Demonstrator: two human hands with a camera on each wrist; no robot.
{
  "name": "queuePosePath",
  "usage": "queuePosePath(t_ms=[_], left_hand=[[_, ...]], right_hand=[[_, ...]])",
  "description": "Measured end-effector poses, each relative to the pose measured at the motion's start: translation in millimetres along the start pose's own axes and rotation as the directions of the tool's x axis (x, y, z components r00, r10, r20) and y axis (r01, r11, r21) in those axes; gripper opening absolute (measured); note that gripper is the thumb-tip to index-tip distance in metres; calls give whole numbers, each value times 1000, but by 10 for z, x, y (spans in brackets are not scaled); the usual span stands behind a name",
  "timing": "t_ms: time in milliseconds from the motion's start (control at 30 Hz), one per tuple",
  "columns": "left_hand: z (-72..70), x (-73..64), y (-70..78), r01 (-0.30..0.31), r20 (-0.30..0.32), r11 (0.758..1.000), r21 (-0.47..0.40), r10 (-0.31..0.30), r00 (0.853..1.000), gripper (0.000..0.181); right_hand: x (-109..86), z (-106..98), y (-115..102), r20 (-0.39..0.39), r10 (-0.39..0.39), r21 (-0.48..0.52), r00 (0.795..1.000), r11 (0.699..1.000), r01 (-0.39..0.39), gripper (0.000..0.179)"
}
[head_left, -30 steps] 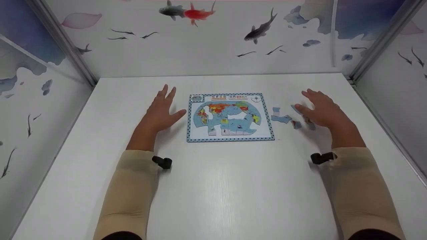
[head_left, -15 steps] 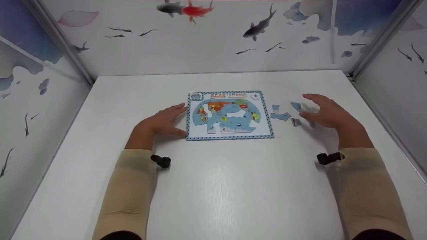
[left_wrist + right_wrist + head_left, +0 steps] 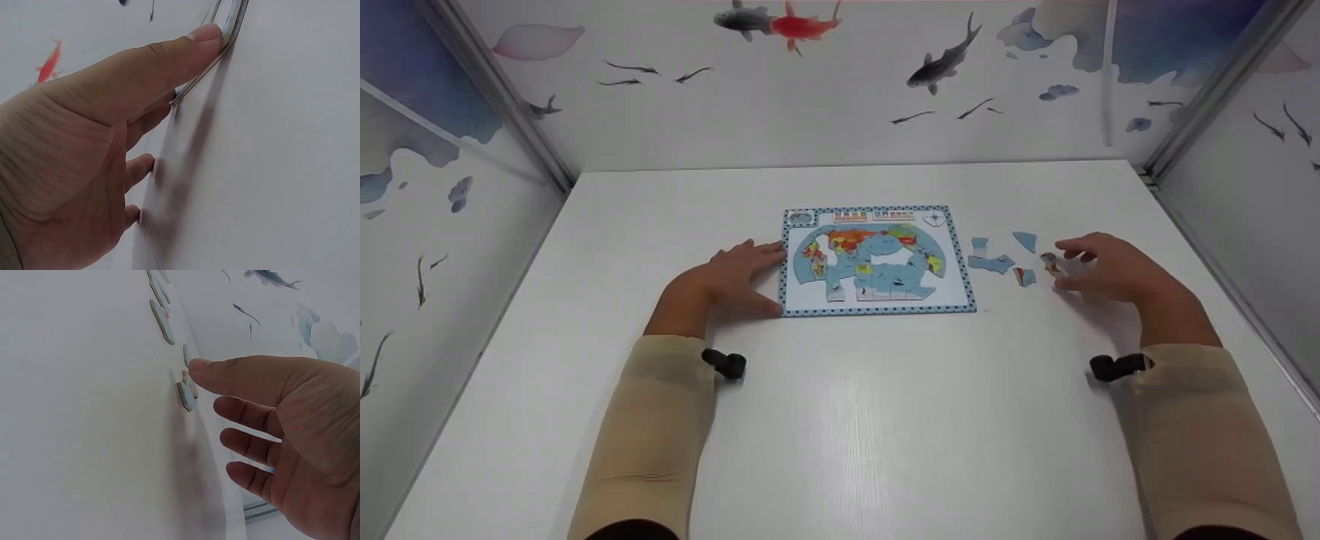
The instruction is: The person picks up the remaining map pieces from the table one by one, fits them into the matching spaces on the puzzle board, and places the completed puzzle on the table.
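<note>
A world map puzzle board [image 3: 952, 294] with a blue dotted border lies flat, partly filled with map pieces. My left hand [image 3: 727, 283] is at its left side, thumb and forefinger touching the edge; in the left wrist view the thumb [image 3: 169, 62] lies against the board's rim. My right hand [image 3: 1117, 270] hovers beside the loose puzzle pieces, fingers loosely bent and holding nothing. Nearest it is a multicoloured piece [image 3: 1049, 262]; a pointed blue piece [image 3: 1025, 240] and a blue-and-red piece [image 3: 1024, 277] lie further left. In the right wrist view, pieces [image 3: 185, 396] sit close to the thumb tip.
Between board and right hand lie a long blue piece [image 3: 991, 263] and a small blue-and-white piece [image 3: 979, 246]. The white table [image 3: 855, 420] is bordered by panels [image 3: 847, 97] painted with fish. A black wrist camera [image 3: 725, 365] sits on each sleeve.
My left hand has come down from above the table to the board's left edge. My right hand has drawn back to the right, uncovering several puzzle pieces.
</note>
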State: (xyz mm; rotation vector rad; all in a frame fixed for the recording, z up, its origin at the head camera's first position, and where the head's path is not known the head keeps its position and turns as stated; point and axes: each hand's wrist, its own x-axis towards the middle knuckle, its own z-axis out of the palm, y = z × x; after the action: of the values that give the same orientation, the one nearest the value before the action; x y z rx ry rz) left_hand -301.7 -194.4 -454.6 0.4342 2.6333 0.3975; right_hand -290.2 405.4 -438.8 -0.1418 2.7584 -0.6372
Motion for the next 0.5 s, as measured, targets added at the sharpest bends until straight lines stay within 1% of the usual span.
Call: queuePosePath(t_ms=[233,367,500], left_hand=[[11,-3,-13,4,1,1000,0,-4,1000,106],[16,12,-21,-8,-3,1000,4,8,1000,106],[17,19,-19,-25,-9,1000,14,25,1000,107]], right_hand=[[34,40,35,15,60,-5,998,998,-60,65],[31,39,43,31,94,5,995,995,-95,62],[29,33,38,37,104,26,994,994,-105,56]])
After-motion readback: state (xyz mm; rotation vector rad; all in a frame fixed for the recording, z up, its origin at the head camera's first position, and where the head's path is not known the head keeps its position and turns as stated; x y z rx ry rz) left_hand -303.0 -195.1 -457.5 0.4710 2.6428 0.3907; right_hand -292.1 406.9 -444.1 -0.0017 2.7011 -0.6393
